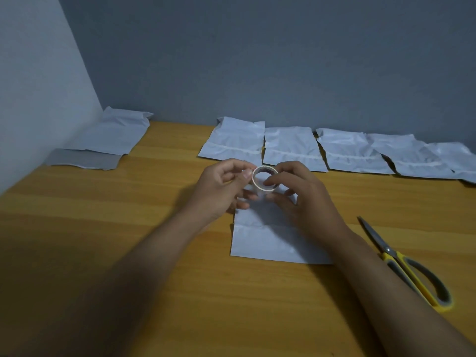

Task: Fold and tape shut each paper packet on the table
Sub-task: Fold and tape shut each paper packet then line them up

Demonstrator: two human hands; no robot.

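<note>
Above a white paper packet (270,235) lying flat on the wooden table (128,228), the left hand (221,186) and right hand (301,194) both pinch a small white roll of tape (265,178). More white packets (291,148) line the wall; yellow-handled scissors (409,266) lie right.

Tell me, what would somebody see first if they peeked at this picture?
First, the two hands in the middle: the left hand and right hand hold a small tape roll together above a white paper packet on the wooden table. Next, the yellow-handled scissors lying at the right, and the row of white packets along the back wall.
</note>
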